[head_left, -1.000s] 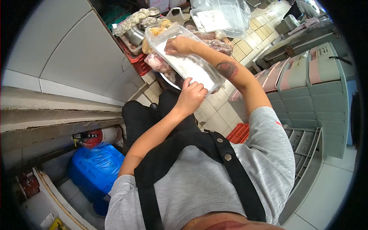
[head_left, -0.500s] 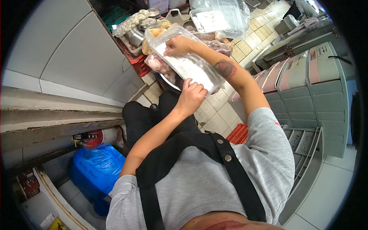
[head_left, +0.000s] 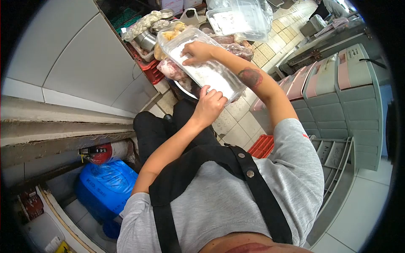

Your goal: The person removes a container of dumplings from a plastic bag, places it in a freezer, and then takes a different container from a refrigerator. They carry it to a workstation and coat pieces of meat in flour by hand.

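Observation:
A clear plastic container (head_left: 230, 82) with white powder or salt (head_left: 209, 72) in it is tilted above bags of meat. My left hand (head_left: 209, 105) is closed on its near rim, thumb on top. Over the powder at the far end is my right hand (head_left: 198, 52), its thumb and fingers a little apart. Nothing shows between those fingers, though some fingertips are hidden. Under the container's left side is a pinkish bag of meat (head_left: 171, 69).
Another clear tub (head_left: 230, 23) with white contents stands beyond. Metal bowls (head_left: 147, 41) and a red crate (head_left: 154, 72) are at the back left. Grey-green bins (head_left: 325, 90) line the right. A blue jug (head_left: 101, 187) and a fire extinguisher (head_left: 103, 152) stand at lower left.
My right hand has shifted slightly within the container, and its thumb and fingers have come apart from a closer pinch. My left hand keeps its hold on the rim.

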`<state>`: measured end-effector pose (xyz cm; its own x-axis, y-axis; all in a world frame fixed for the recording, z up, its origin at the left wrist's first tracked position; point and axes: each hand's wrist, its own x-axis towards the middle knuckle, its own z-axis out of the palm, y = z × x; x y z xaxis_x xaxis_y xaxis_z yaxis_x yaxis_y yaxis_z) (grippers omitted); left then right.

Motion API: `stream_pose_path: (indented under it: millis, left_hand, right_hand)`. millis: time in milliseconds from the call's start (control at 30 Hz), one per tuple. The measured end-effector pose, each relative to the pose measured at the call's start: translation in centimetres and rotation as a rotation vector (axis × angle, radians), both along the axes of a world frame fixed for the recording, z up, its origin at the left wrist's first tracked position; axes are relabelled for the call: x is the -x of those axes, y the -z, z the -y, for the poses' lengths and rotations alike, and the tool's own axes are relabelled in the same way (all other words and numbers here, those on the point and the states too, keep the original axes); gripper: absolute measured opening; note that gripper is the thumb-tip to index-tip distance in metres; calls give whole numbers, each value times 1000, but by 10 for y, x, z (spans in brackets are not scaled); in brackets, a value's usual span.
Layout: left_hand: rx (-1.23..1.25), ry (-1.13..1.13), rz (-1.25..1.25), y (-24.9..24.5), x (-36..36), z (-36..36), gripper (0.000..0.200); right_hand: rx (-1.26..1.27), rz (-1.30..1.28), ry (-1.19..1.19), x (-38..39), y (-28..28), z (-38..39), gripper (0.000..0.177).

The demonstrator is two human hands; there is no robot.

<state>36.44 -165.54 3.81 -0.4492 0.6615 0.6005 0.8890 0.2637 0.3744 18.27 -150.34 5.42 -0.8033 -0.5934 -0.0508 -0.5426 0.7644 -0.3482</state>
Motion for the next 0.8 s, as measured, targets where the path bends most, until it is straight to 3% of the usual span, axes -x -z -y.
stream_pose_path:
  millis: [67, 167, 400, 500, 600, 667, 800]
  left_hand:
    - [-1, 1, 3, 2, 0, 1, 2]
    - [37, 18, 51, 3, 1, 3, 20]
    - [33, 13, 46, 3, 0, 1, 21]
    - [29, 12, 43, 4, 0, 1, 21]
    - [40, 15, 38, 3, 1, 3, 21]
    - [53, 21, 30, 2, 0, 4, 23]
    - [-22, -3, 15, -2, -3, 3, 9]
  right_hand:
    - [4, -18, -1, 8, 3, 3, 44]
    - [14, 77, 68, 16, -11, 10, 45]
    - [46, 155, 80, 23, -22, 2, 47]
    - [248, 185, 50, 32, -5, 0, 41]
    - [100, 151, 100, 22, -10, 8, 37]
    - [146, 104, 91, 21, -10, 8, 38]
    - [199, 32, 77, 25, -22, 0, 38]
